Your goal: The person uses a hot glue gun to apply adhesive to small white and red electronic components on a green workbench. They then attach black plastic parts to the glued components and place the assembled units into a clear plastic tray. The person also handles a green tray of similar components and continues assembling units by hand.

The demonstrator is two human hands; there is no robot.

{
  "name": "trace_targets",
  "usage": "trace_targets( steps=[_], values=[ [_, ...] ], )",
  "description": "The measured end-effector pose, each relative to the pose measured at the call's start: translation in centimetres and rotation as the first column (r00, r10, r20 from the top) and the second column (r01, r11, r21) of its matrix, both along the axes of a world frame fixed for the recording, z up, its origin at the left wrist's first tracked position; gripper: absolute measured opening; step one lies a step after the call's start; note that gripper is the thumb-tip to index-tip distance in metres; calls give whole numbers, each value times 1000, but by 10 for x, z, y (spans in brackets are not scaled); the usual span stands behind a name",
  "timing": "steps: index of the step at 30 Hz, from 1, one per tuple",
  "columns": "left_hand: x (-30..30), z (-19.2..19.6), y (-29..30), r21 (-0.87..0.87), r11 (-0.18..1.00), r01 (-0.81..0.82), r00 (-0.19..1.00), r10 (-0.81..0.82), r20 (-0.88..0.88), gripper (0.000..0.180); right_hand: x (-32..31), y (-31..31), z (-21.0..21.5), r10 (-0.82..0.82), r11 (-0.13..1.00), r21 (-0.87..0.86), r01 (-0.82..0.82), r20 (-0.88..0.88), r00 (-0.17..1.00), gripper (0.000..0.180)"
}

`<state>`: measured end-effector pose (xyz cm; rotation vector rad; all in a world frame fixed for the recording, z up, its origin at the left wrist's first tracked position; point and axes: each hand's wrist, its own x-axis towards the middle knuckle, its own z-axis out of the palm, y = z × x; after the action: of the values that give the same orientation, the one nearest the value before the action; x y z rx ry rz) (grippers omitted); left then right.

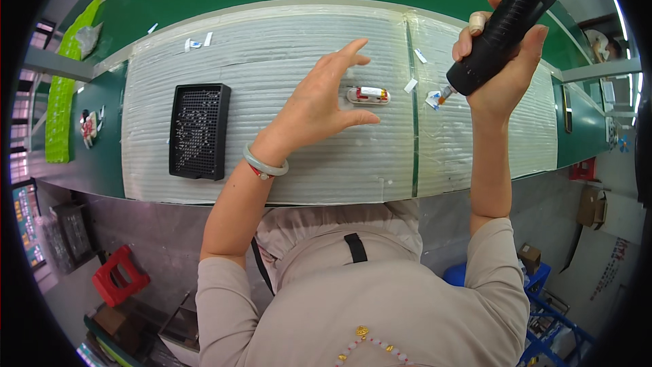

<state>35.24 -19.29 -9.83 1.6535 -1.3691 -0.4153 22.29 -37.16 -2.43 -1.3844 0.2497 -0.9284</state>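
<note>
Left hand (314,95) was spread and held nothing, thumb and fingers parted at the near end of a small red-and-white gadget (369,95); whether they touched it, could not tell. Gadget lay on the pale ridged mat (326,173), between the two hands. Right hand (506,78) gripped a black power screwdriver (509,30), tip angled down near a paper scrap (432,101). Black tray (219,132) of tiny pieces sat farther left.
</note>
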Motion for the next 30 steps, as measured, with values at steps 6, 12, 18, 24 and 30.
trace_targets(
  steps=[6,12,18,24,30],
  values=[
    [-9,-18,-13,89,995,-47,993,56,-107,69,11,6,-26,67,997,25,-68,38,997,74],
    [-6,-16,-14,104,990,-100,958,124,-260,54,38,8,-24,-29,990,136,28,7,1000,83],
    [3,-18,-15,79,993,-91,991,98,-91,40,68,16,-4,-95,959,277,58,121,988,78],
    [-1,-16,-21,77,991,-113,993,111,32,35,66,7,-18,-92,961,273,41,177,980,85],
    [-1,-17,-22,82,989,-126,990,120,72,29,61,7,-30,-90,977,210,45,214,973,86]
  ],
)
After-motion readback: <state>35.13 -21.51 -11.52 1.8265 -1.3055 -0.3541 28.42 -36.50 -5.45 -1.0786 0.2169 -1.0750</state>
